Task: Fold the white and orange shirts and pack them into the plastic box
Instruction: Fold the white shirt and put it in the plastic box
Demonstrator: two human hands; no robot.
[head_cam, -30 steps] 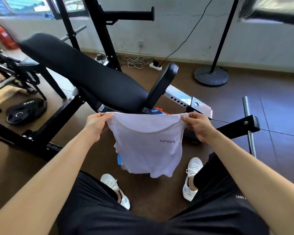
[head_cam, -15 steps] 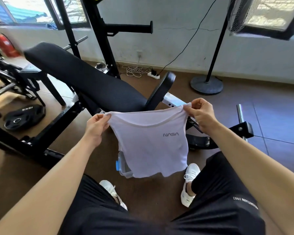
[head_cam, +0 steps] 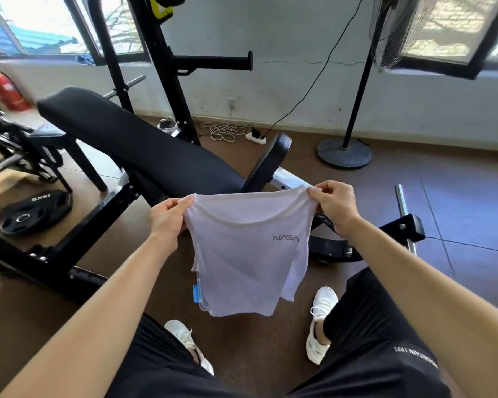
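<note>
A white shirt (head_cam: 242, 262) with a grey NASA print hangs in the air in front of me, folded to a narrow width. My left hand (head_cam: 168, 216) pinches its upper left corner and my right hand (head_cam: 332, 203) pinches its upper right corner, near the collar. Behind the shirt's lower left edge a sliver of the clear plastic box (head_cam: 197, 294) with a blue latch shows on the floor; the rest of it is hidden. The orange shirt is not visible.
A black weight bench (head_cam: 144, 150) slants across the middle, its frame (head_cam: 55, 254) reaching left. A weight plate (head_cam: 35, 211) lies on the floor at left. A fan stand (head_cam: 344, 152) and a power strip (head_cam: 255, 136) sit by the wall. My legs and white shoes (head_cam: 321, 320) are below.
Both hands have raised the white shirt slightly, the right hand higher than before. The view has tilted up, and the orange patch seen behind the shirt earlier is hidden now.
</note>
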